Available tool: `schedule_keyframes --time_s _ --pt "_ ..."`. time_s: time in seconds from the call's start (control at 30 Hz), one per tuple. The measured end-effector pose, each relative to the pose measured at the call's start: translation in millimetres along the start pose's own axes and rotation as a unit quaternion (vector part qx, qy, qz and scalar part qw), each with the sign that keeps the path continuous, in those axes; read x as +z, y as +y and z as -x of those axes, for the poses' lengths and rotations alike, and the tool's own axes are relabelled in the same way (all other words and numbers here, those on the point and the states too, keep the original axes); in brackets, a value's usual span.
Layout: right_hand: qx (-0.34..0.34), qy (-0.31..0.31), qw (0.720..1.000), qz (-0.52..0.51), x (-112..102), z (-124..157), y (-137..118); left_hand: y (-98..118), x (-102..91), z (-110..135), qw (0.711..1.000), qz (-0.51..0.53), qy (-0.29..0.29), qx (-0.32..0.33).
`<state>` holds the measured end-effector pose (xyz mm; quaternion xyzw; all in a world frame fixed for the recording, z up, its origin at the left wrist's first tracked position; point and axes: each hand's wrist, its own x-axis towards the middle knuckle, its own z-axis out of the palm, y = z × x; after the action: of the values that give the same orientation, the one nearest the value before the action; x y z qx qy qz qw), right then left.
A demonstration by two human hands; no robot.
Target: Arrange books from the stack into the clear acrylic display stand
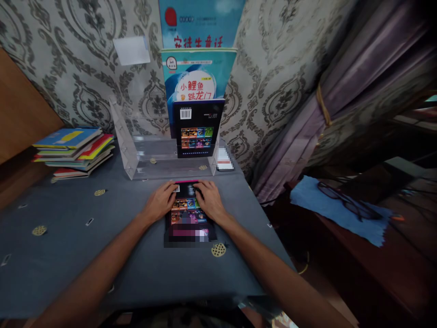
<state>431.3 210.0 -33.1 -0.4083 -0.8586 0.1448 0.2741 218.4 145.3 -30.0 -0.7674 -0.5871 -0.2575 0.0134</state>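
Observation:
A dark book (184, 202) with rows of small colourful pictures lies on the grey tablecloth in front of me. My left hand (160, 201) grips its upper left edge, the fingers curled over the corner. At the opposite edge my right hand (210, 200) holds the upper right corner in the same way. The lower part of the book is blurred out. Just behind it stands a clear acrylic rack (150, 171) with tiers. On the rack's right side, a similar black book (196, 120) leans upright before a teal book (201, 68) and a taller blue book (205, 20).
A stack of books (77, 148) sits at the back left of the table (129, 269). A phone-like object (225, 159), partly blurred out, lies right of the rack. Purple curtain (297, 123) hangs at the right; glasses (351, 200) rest on a blue cloth (310, 200) beyond the table edge.

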Motion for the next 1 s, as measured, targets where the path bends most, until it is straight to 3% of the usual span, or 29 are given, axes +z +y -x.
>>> schedule_keyframes --time_s 0.2,0.33,0.77,1.0 --pt "-0.078 -0.086 0.993 0.030 -7.2 0.6 -7.1 0.1 1.5 -0.5 1.000 0.005 -0.003 0.014" --pt "-0.088 -0.119 0.989 0.022 -9.2 -0.3 -8.5 -0.3 2.9 -1.0 1.000 -0.009 -0.008 0.010" --pt "-0.011 -0.046 0.997 0.066 -10.5 0.1 -11.0 2.1 2.9 -1.5 0.999 -0.033 0.000 0.015" --pt "0.001 -0.031 0.999 0.022 -10.2 -3.3 -3.4 6.0 -2.5 -3.6 0.998 -0.054 -0.005 0.019"
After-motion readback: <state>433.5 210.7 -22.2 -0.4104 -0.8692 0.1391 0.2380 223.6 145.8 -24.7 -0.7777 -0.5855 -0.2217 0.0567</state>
